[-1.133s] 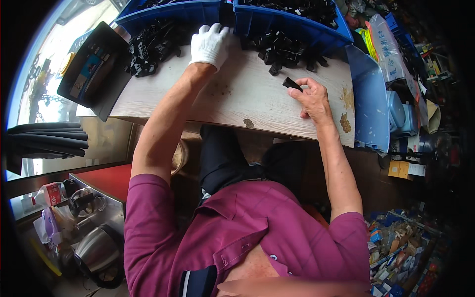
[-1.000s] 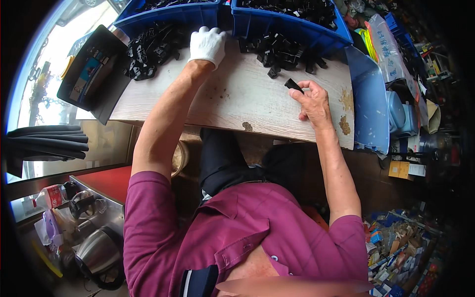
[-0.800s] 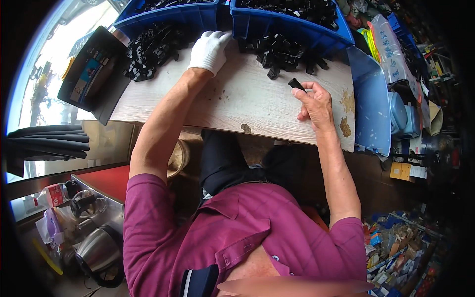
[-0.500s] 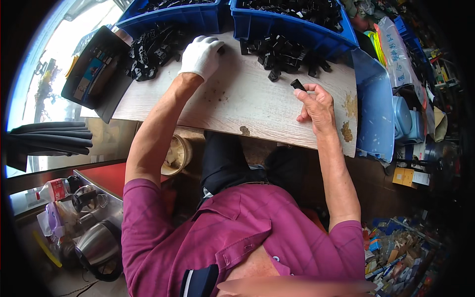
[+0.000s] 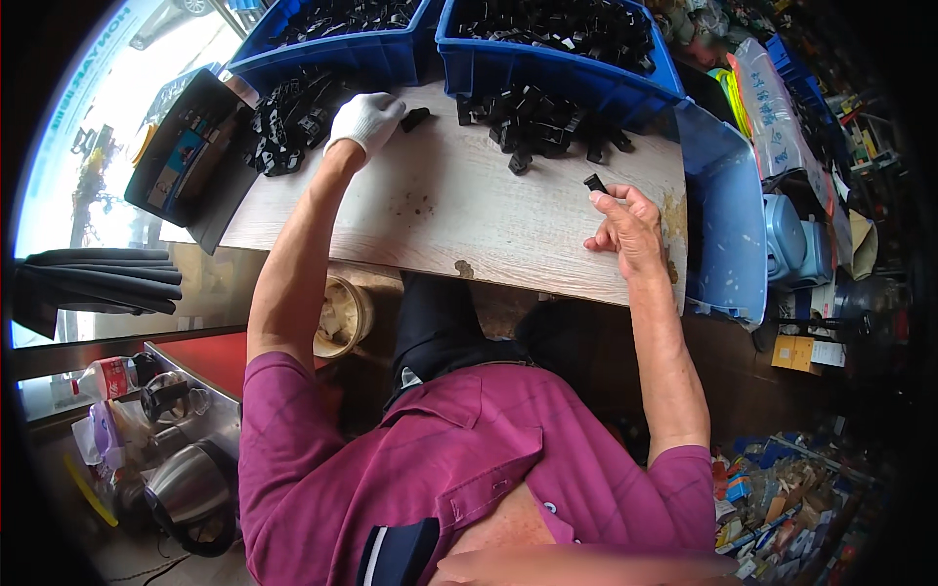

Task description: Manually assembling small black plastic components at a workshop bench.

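My hands work apart: my gloved left hand (image 5: 364, 117) is curled on a small black part (image 5: 415, 118) at the far side of the desk (image 5: 440, 225), while my bare right hand (image 5: 627, 227) pinches another black clip (image 5: 595, 183) between fingertips, at one o'clock from that hand. To do this well, I think I should keep the pinch on the clip firm and lift the left piece clear of the pile. At eleven o'clock from my left hand lies a heap of black parts (image 5: 288, 122); a second heap (image 5: 532, 122) sits between my hands, farther out. Two blue bins (image 5: 567, 68) at twelve o'clock hem the desk's far edge, and a blue lid (image 5: 728, 234) crowds my right hand at three o'clock.
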A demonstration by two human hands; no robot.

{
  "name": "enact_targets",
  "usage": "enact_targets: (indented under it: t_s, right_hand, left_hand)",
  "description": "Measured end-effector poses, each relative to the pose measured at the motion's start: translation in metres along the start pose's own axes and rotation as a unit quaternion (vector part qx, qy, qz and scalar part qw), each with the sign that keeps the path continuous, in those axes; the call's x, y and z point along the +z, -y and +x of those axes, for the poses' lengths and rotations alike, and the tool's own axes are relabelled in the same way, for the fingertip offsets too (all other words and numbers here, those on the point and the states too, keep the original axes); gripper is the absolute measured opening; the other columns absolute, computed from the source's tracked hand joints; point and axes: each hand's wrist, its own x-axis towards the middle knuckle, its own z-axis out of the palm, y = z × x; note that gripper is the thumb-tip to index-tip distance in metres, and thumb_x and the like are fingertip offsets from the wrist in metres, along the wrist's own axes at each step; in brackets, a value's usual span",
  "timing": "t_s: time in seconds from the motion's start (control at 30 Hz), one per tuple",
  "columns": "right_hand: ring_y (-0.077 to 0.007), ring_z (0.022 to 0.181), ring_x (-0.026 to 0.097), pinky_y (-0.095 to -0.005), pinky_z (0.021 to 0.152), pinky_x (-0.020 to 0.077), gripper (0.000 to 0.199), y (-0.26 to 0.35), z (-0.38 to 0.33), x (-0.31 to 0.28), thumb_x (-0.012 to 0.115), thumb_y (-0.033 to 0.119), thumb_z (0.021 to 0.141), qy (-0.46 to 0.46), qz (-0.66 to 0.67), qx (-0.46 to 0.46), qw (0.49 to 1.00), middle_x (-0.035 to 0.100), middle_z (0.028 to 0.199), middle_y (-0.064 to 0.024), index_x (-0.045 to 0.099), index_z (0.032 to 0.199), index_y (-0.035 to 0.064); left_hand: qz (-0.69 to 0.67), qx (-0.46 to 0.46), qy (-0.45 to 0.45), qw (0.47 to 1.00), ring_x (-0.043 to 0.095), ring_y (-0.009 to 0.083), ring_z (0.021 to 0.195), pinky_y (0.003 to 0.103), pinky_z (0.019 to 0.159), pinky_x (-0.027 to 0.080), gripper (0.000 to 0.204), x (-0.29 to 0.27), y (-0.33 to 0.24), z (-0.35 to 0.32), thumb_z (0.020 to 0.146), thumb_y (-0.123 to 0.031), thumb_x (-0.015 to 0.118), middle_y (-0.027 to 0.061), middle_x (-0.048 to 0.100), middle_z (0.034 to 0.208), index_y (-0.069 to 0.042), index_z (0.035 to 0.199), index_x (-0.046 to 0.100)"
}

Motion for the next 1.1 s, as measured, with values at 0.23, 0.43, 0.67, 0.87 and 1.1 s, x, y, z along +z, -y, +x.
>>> enact_targets:
  t_s: [0.23,0.43,0.67,0.87,1.1]
  right_hand:
    - [-0.0100,0.043,0.051,-0.0360,0.050,0.0605,0.030,0.014,0.026,-0.079,0.080,0.023,0.086,-0.172,0.005,-0.026,0.985,0.046,0.052,0.0020,0.063,0.102,0.0041]
    - [-0.0158,0.043,0.051,-0.0420,0.054,0.0612,0.033,0.012,0.042,-0.112,0.082,0.023,0.085,-0.343,0.029,-0.058,0.937,0.042,0.049,0.0002,0.068,0.109,0.0046]
    - [-0.0092,0.041,0.053,-0.0335,0.049,0.0598,0.042,0.016,0.023,0.012,0.086,0.026,0.082,-0.043,-0.047,0.005,0.998,0.051,0.054,0.0014,0.062,0.108,0.0033]
    - [-0.0093,0.041,0.050,-0.0291,0.042,0.0550,0.059,0.012,0.030,0.079,0.088,0.026,0.074,-0.008,-0.174,0.016,0.985,0.060,0.068,-0.0056,0.062,0.119,-0.0016]
    - [-0.0129,0.043,0.053,-0.0295,0.039,0.0528,0.046,-0.001,0.043,0.098,0.084,0.028,0.078,-0.064,-0.277,-0.022,0.959,0.063,0.073,-0.0056,0.069,0.113,0.0020]
  left_hand:
    - [0.070,0.155,-0.235,0.957,0.069,0.0367,0.087,0.046,0.079,0.056,0.026,0.039,-0.003,-0.021,0.092,-0.037,0.065,0.0137,0.072,0.090,-0.015,0.100,0.077]
    - [0.078,0.030,-0.120,0.989,0.069,0.0379,0.088,0.046,0.079,0.055,0.029,0.030,-0.004,-0.016,0.094,-0.036,0.061,0.0180,0.071,0.097,-0.012,0.100,0.076]
    - [0.053,0.133,-0.197,0.970,0.068,0.0347,0.094,0.045,0.081,0.056,0.021,0.042,-0.015,-0.036,0.090,-0.023,0.067,0.0119,0.072,0.102,-0.012,0.107,0.074]
    - [0.097,0.167,-0.184,0.964,0.066,0.0334,0.092,0.043,0.077,0.056,0.024,0.051,-0.030,-0.050,0.089,-0.015,0.066,0.0091,0.072,0.101,-0.014,0.113,0.069]
    - [-0.115,0.182,-0.200,0.956,0.068,0.0356,0.088,0.045,0.080,0.055,0.021,0.055,-0.049,-0.069,0.090,-0.014,0.062,0.0135,0.073,0.098,-0.011,0.107,0.072]
